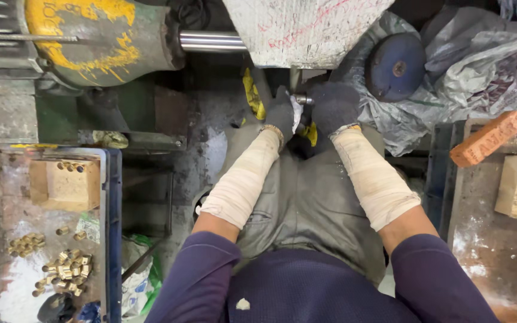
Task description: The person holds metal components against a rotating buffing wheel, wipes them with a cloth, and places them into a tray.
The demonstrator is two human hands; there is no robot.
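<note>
Head view is showing the left hand and right hand, both in dark gloves, squeezing a small, hard, maybe slippery metal piece by its sides against the machine.

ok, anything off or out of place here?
Small brass parts lie loose and scattered across the left tray rather than in the wooden block. An orange brick sits askew on the right tray's edge. Both gloved hands, left hand and right hand, are close together at the machine.
</note>
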